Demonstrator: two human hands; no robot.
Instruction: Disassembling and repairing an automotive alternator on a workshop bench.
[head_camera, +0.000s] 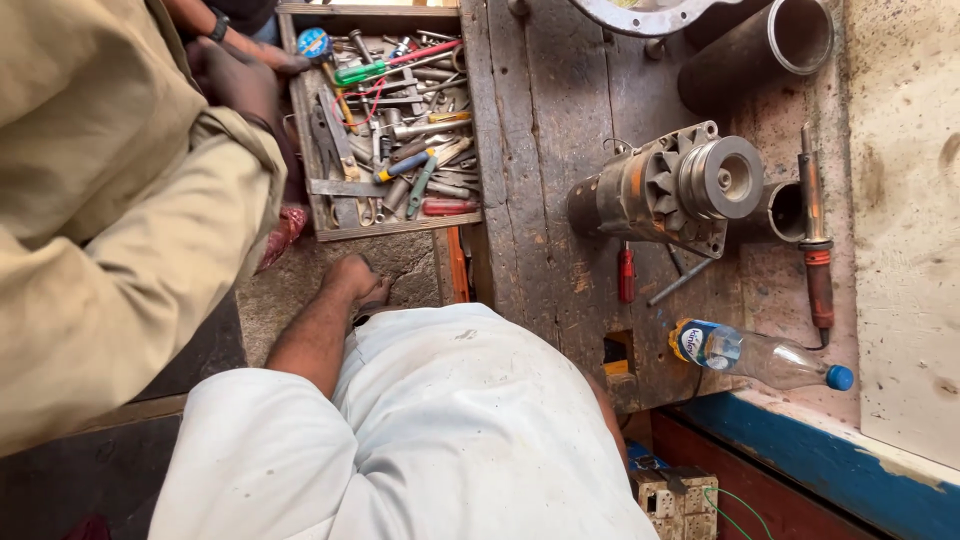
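So, quick rundown:
left hand (352, 280): fingers curled, pressed on rough concrete just below the wooden tool tray (300, 120)
right hand: hidden, can't tell
motor (660, 190): rusty ribbed cylinder, right of the tray, on the scuffed worktop (540, 150)

Dusty white garment, bare forearm

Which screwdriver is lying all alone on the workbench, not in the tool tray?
The small red-handled screwdriver, lying on the wooden bench just below the grey motor. The green-handled one and others are piled in the tool tray.
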